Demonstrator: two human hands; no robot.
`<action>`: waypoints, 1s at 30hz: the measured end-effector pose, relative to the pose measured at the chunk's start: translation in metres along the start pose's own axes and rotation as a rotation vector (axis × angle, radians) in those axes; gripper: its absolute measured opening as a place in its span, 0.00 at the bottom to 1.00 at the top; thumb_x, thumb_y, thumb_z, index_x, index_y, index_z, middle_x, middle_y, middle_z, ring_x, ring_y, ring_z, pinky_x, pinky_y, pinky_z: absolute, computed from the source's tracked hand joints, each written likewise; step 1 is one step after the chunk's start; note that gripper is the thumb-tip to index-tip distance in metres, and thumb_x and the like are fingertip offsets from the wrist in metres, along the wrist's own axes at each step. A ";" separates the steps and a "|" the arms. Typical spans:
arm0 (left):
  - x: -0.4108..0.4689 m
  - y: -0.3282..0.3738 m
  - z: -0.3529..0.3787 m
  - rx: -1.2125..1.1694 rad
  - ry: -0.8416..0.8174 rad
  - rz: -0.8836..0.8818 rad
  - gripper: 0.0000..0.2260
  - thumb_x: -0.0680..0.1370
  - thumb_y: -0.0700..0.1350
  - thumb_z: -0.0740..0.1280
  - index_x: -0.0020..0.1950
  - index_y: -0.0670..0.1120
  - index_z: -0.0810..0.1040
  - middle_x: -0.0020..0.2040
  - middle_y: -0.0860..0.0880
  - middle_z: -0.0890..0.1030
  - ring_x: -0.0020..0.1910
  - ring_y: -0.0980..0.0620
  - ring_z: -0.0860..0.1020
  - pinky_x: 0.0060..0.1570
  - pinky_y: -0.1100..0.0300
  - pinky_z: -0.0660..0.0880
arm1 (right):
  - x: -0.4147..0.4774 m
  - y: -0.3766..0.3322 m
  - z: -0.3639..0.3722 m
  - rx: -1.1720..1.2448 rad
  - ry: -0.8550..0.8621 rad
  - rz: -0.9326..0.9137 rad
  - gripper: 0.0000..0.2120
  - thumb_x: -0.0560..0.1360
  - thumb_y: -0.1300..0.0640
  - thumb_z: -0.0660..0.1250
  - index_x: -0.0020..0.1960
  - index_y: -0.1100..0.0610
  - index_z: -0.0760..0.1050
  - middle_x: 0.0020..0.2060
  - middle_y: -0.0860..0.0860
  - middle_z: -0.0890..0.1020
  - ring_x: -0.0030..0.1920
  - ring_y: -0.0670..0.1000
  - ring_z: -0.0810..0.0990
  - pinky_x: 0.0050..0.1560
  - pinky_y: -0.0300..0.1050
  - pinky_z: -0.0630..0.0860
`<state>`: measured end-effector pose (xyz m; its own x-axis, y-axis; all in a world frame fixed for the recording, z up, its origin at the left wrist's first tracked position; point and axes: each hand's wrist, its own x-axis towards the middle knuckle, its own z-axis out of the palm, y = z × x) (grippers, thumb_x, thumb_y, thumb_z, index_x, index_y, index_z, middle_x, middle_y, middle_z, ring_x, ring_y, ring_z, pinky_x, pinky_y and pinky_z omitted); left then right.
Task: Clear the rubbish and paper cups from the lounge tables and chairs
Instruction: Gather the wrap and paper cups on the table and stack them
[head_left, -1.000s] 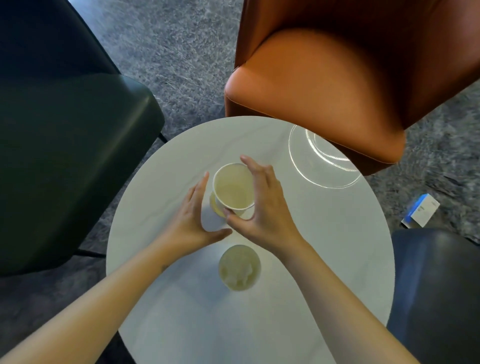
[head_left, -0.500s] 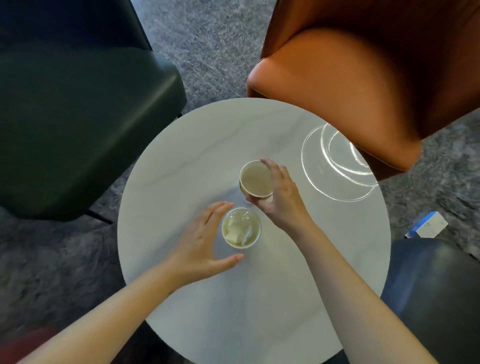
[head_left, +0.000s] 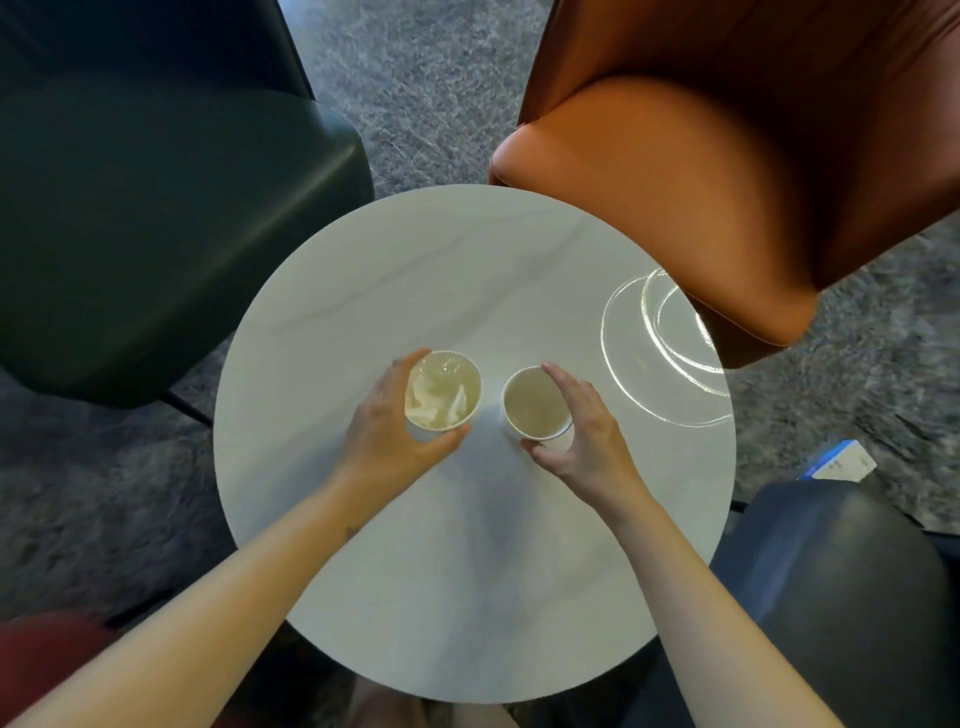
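Two paper cups stand side by side near the middle of a round white table (head_left: 467, 571). The left cup (head_left: 442, 391) has crumpled white paper inside; my left hand (head_left: 387, 439) grips it, fingers on its far side and thumb on its near side. The right cup (head_left: 535, 402) looks empty inside; my right hand (head_left: 584, 434) holds it from the right, fingers over the far rim and thumb under the near edge. Whether either cup is lifted off the table cannot be told.
A dark green armchair (head_left: 156, 234) stands at the left, an orange armchair (head_left: 701, 182) at the back right, a dark blue seat (head_left: 841, 582) at the near right. A small white and blue carton (head_left: 836, 461) lies on the grey carpet to the right.
My left hand left the empty-looking cup and took hold of the paper-filled cup. My right hand kept the other cup. The two cups now sit side by side, and the view has pulled back.
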<state>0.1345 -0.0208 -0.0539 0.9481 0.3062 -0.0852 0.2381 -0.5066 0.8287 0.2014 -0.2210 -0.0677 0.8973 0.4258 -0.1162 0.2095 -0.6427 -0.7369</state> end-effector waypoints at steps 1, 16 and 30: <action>0.000 0.010 -0.004 -0.003 0.016 0.018 0.31 0.65 0.50 0.75 0.65 0.52 0.67 0.55 0.58 0.73 0.51 0.60 0.71 0.47 0.75 0.64 | -0.003 0.001 0.002 0.010 0.008 -0.005 0.38 0.65 0.62 0.75 0.70 0.54 0.62 0.63 0.51 0.70 0.62 0.48 0.70 0.54 0.24 0.61; -0.004 0.050 0.034 0.115 -0.204 0.116 0.33 0.63 0.51 0.77 0.65 0.49 0.70 0.57 0.53 0.76 0.59 0.53 0.71 0.56 0.65 0.65 | -0.018 0.005 0.018 0.245 0.045 0.100 0.44 0.63 0.55 0.77 0.72 0.51 0.56 0.63 0.44 0.73 0.63 0.46 0.71 0.61 0.41 0.70; -0.004 0.023 0.060 0.054 -0.372 0.063 0.39 0.68 0.51 0.74 0.71 0.63 0.54 0.62 0.69 0.65 0.60 0.69 0.65 0.53 0.82 0.59 | -0.028 0.021 0.014 0.310 0.066 0.060 0.42 0.65 0.52 0.77 0.71 0.55 0.57 0.56 0.44 0.73 0.53 0.43 0.73 0.48 0.21 0.65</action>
<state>0.1488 -0.0822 -0.0674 0.9705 -0.0353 -0.2387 0.1787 -0.5596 0.8093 0.1752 -0.2376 -0.0889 0.9298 0.3443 -0.1301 0.0358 -0.4364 -0.8990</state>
